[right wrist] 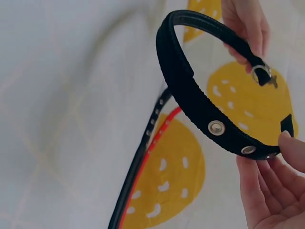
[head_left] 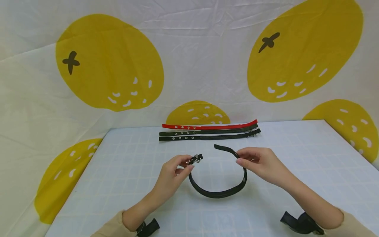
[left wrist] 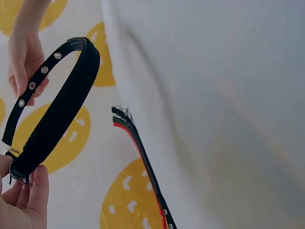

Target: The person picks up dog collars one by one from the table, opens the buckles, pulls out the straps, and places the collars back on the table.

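A black collar [head_left: 217, 194] with metal eyelets hangs in a U-shaped loop between the two hands, above the table. My left hand [head_left: 173, 172] pinches it close to the end with the metal buckle [head_left: 196, 159] and ring. On the other side my right hand [head_left: 263, 163] pinches the strap's eyelet end, whose free tip sticks out past the fingers. The two ends stand apart. In the right wrist view the eyelets [right wrist: 217, 128] show on the band beside the right fingers.
Behind the hands, three more collars lie side by side across the table: a red one [head_left: 213, 127], a dark green one [head_left: 211, 132] and a black one [head_left: 213, 137]. The table [head_left: 97, 184] has a pale checked cover. A white cloth with yellow fruit prints hangs behind.
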The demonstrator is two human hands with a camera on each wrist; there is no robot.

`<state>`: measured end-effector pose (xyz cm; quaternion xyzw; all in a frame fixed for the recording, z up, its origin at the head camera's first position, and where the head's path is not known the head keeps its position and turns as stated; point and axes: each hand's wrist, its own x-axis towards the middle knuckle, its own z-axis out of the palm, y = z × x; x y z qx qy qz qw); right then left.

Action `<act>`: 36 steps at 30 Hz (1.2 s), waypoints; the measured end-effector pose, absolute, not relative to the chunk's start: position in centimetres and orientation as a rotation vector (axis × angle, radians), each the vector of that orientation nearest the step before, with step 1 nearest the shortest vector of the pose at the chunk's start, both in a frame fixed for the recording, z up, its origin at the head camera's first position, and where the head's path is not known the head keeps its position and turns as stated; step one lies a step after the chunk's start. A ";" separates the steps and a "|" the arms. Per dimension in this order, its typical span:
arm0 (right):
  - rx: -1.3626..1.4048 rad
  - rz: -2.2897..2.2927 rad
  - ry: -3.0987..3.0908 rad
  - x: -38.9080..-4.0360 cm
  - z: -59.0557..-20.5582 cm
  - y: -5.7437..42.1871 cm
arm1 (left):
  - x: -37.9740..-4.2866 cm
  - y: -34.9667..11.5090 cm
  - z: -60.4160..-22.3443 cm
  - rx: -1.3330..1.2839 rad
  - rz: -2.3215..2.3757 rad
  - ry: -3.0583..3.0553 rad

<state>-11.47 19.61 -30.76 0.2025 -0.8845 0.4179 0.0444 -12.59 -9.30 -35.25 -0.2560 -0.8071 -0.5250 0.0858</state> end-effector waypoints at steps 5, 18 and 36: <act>0.524 1.259 -2.678 -11.8 -30.9 20.4 | -13.0 -9.8 -35.3 -0.725 -1.501 -2.383; 0.261 1.247 -2.430 -13.7 -31.5 21.9 | -15.3 -11.1 -35.1 -0.611 -1.226 -2.393; -0.209 2.328 -1.807 -16.2 -32.0 24.9 | -18.9 -12.8 -35.8 -0.242 -1.614 -2.150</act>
